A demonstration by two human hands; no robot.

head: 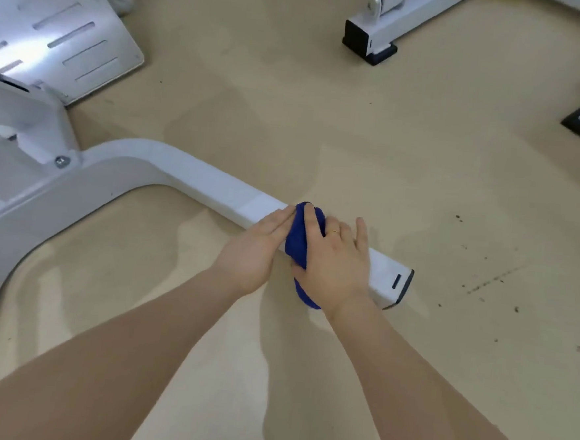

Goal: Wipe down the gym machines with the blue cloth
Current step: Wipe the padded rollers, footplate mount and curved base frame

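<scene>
Our right hand [335,264] grips the blue cloth [301,241] on the white frame bar [215,187], near its capped end. Our left hand [257,248] rests flat beside it. Bare floor [423,160] lies beyond.

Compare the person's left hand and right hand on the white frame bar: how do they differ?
The right hand lies over the blue cloth and wears a ring; the left hand rests bare on the white frame bar, fingers straight, beside the cloth. Both lie palm down on the bar.

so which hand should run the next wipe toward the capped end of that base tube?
Right. The right hand already lies over the blue cloth on the white tube, nearer the capped end. The left hand only rests beside it.
</scene>
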